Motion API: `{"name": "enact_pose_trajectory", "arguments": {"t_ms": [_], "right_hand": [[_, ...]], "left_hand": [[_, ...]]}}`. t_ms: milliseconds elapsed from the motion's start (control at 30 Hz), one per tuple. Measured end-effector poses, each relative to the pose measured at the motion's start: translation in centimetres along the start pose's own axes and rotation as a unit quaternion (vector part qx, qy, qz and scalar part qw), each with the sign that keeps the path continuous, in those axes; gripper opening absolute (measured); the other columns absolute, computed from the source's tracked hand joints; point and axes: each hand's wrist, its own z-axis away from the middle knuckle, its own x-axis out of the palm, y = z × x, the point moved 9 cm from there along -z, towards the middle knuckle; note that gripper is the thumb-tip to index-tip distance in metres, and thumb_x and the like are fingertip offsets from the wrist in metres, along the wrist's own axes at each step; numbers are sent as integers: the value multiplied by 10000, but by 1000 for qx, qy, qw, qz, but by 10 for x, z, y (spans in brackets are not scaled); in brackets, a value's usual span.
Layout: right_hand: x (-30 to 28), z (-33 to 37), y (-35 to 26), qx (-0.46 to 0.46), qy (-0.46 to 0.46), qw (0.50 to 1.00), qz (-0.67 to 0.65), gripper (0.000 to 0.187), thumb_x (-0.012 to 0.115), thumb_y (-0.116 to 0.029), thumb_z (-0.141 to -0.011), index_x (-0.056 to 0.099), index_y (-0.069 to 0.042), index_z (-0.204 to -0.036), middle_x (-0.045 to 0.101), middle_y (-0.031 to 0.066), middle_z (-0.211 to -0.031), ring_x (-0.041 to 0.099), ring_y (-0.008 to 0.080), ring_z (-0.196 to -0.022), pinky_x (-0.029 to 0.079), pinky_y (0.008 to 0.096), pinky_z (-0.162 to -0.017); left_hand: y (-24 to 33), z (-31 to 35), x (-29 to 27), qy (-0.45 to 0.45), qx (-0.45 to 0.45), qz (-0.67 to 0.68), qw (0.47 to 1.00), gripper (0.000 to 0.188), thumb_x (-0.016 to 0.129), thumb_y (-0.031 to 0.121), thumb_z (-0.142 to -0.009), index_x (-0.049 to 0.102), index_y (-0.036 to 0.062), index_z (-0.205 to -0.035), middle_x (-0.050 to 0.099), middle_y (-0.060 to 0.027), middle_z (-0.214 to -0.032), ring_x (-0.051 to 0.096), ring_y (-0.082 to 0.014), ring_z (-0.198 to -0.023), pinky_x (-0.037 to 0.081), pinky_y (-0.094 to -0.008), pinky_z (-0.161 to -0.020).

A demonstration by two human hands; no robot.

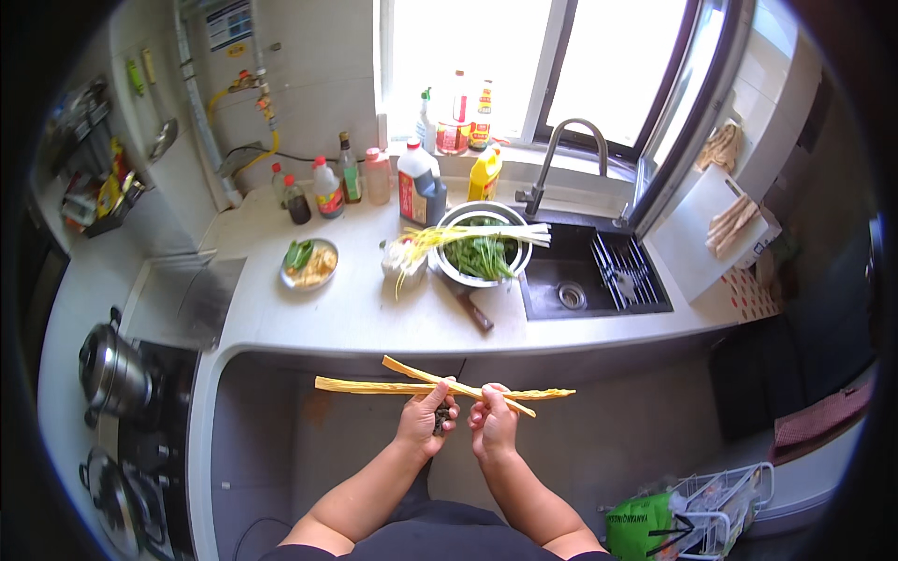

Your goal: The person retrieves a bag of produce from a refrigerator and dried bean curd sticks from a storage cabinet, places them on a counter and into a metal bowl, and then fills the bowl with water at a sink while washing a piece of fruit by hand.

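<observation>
Just below the frame's centre, the left hand (424, 423) has its fingers closed on crossed sticks (360, 386) and dark bits (441, 419); the right hand (495, 426) pinches the sticks. I judge uneven bending could snap them.

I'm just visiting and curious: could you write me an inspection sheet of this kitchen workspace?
Surface: pale counter, dark sink set into it.
Job's things: two long yellow strips, crossed; small dark pieces.
Clutter: bottles, food plate, bowl of greens, brown knife handle.
Grips: left grip closed around strips and dark pieces; right grip closed around strips.
Cables: thin dark cord, lower left.
Surroundings: bright window ahead; stove at left.
</observation>
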Motion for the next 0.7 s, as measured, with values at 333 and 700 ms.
{"name": "enact_pose_trajectory", "arguments": {"t_ms": [333, 700], "right_hand": [[88, -162, -48, 40, -7, 999, 14, 212, 601, -170, -847, 503, -76, -1010, 513, 16, -645, 456, 74, -452, 369, 191, -385], [64, -325, -138, -95, -37, 896, 431, 221, 537, -78, -831, 618, 53, -990, 642, 88, -760, 587, 97, -567, 492, 238, -510]], "left_hand": [[85, -180, 68, 22, -40, -39, 998, 158, 593, 218, -861, 563, 68, -899, 512, -22, -664, 509, -120, -577, 363, -205, -419], [148, -237, 45, 146, 66, 41, 986, 150, 603, 238, -853, 544, 101, -856, 500, -17, -665, 500, -140, -557, 357, -216, -403]]}}
